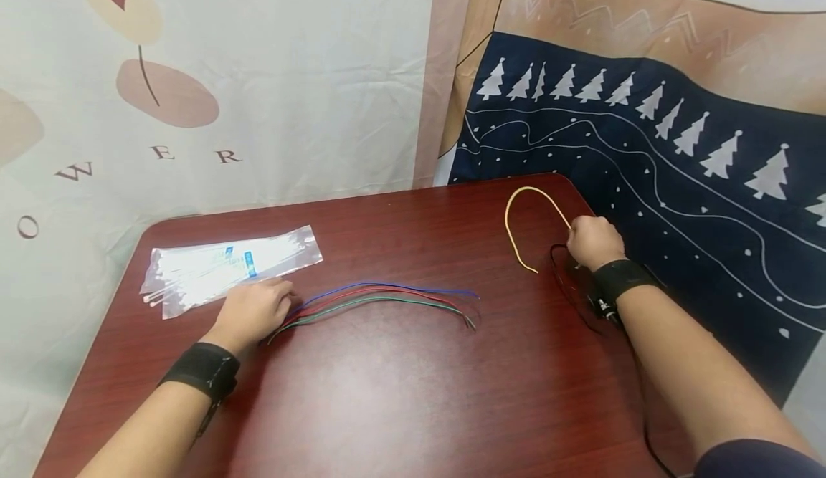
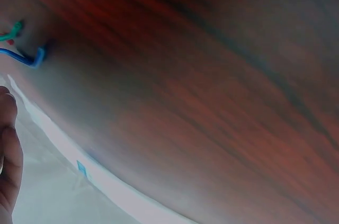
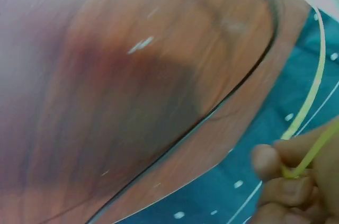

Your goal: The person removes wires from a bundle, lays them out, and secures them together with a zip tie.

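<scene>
My right hand [image 1: 595,241] grips one end of a yellow wire [image 1: 508,226] above the table's right edge. The wire arches up and left, its far end hanging down. In the right wrist view, thumb and curled fingers pinch the yellow wire [image 3: 322,60]. Blue [image 1: 371,284], red [image 1: 387,289] and green [image 1: 381,299] wires lie in a loose, curved bundle mid-table. My left hand [image 1: 253,312] rests at their left ends, fingers loosely bent. The left wrist view has the blue wire's [image 2: 21,59] bent end apart from the fingers [image 2: 10,150].
Clear plastic bags of white cable ties [image 1: 213,270] lie at the table's back left, just beyond my left hand. A black cord [image 1: 563,284] runs along the right side near my right wrist. Printed curtains [image 1: 323,69] hang behind the dark red table [image 1: 361,406].
</scene>
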`<state>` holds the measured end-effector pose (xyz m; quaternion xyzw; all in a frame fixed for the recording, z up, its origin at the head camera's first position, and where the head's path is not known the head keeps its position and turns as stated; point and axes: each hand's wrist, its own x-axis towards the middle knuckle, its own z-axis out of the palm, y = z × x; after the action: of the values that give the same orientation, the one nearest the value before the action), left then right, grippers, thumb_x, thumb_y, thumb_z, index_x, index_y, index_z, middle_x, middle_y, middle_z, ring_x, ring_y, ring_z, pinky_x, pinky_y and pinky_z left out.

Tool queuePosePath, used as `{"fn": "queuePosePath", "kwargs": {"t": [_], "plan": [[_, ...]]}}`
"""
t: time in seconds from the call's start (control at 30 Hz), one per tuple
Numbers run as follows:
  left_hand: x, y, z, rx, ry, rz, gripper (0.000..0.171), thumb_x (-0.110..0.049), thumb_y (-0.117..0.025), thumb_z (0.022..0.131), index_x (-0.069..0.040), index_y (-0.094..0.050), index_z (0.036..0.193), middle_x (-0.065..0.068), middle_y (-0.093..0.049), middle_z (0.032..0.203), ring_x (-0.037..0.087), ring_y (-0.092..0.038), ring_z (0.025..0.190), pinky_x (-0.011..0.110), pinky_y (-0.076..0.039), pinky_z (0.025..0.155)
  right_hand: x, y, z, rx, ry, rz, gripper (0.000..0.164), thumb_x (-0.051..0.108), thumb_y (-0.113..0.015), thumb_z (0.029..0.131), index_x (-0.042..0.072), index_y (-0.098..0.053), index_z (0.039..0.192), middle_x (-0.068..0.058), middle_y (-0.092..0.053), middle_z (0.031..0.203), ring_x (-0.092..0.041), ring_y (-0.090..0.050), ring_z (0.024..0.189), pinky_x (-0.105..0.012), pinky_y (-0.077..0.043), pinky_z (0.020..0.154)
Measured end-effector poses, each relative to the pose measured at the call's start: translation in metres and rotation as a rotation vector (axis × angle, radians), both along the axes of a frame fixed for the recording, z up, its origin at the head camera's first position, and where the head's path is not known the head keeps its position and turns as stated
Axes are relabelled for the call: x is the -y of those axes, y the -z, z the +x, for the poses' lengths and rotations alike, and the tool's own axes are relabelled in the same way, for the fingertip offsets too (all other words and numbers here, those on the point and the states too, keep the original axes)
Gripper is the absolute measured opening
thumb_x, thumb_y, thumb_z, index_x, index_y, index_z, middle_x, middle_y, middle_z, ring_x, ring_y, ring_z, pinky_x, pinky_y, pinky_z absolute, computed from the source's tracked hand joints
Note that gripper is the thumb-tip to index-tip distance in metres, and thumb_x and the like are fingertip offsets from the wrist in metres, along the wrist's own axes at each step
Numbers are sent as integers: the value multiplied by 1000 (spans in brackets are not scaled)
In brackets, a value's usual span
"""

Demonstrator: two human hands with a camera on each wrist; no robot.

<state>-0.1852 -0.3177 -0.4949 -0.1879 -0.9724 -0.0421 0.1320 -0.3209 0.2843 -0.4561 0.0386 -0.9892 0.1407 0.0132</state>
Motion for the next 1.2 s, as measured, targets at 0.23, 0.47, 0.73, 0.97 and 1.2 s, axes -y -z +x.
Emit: {"fn": "queuePosePath", "kwargs": {"t": [0.23,0.47,0.73,0.97,1.2], "plan": [[-10,-4,-4,14,-4,23,6,-10,-72,98,-8,-77,98,4,-77,86,24,-72,71,47,-62,65,56,-4,0,-322,-109,-134,23,4,-59,108,-10,-77,106,-32,-77,93,-49,-75,80,-63,-60,71],[-39,-6,-15,-23,65,50,15,-9,-73,96,-6,-81,108,8,-83,95,26,-78,77,45,-62,65,133,-13,8,-387,-244,-216,21,7,-63,108,-6,-81,108,-25,-81,91,-40,-77,81,-56,-63,77],[-87,-20,-26,150,98,193,38,-37,-76,104,-7,-79,128,0,-80,87,14,-72,75,35,-57,66,204,-22,36,-408,-419,-292,17,6,-69,106,-5,-82,109,-18,-80,84,-28,-72,71,-47,-63,74],[-109,-27,-28,346,102,396,40,-45,-73,105,-14,-81,128,-8,-80,91,7,-70,84,35,-58,80,234,-25,51,-388,-477,-327,17,7,-70,106,-3,-82,109,-15,-79,82,-22,-67,67,-41,-61,70],[-105,-28,-27,337,80,419,29,-29,-64,112,-11,-84,122,-5,-69,69,5,-45,58,27,-40,60,235,-24,54,-355,-479,-328,16,8,-68,108,-2,-81,109,-12,-75,77,-18,-58,63,-37,-56,66]]}}
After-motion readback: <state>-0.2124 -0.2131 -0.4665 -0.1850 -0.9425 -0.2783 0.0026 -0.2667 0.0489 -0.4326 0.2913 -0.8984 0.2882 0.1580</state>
